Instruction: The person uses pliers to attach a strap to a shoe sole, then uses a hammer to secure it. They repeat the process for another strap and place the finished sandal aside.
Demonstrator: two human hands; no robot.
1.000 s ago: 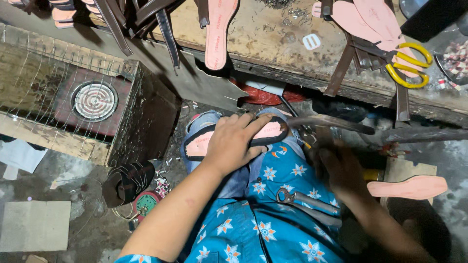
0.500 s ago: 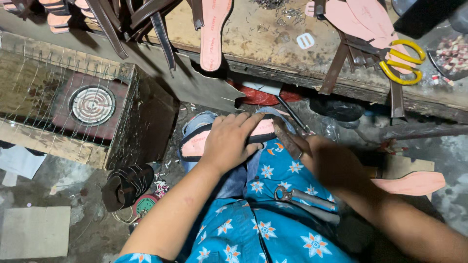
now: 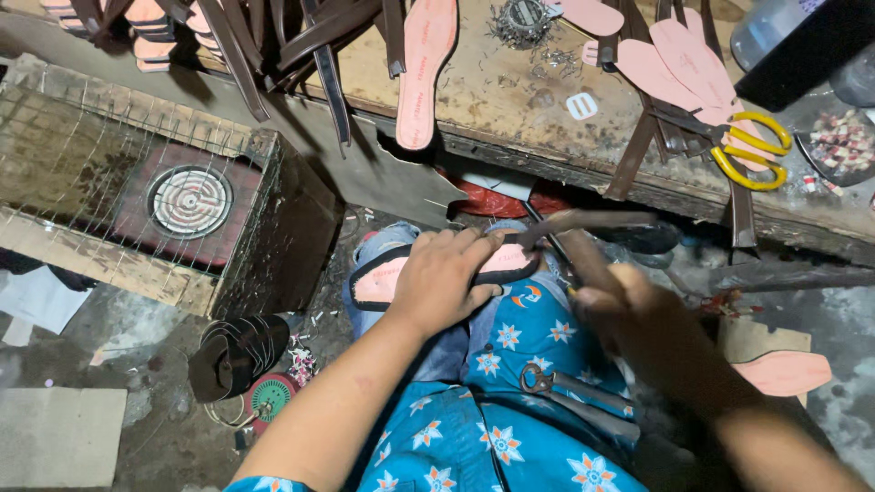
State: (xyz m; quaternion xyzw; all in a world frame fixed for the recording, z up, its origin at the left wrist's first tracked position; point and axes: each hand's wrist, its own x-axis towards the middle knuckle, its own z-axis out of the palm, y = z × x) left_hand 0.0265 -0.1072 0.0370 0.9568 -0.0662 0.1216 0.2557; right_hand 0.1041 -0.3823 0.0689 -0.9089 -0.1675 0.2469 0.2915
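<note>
left hand [image 3: 447, 278] fingers spread, pressing pink insole [image 3: 383, 278] flat on our knee | right hand [image 3: 629, 310] fingers clenched round hammer [image 3: 583, 228] handle | insole looks light, bendy; we hold mid-length

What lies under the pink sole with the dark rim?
The pink sole rests on the person's knee, over grey cloth. The left hand presses on its middle, hiding that part. The right hand holds a hammer.

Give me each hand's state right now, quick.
Left hand: open, pressed flat on the pink shoe insole with black edging lying on the knee.
Right hand: closed around the handle of a dark metal hammer; motion-blurred.
</note>
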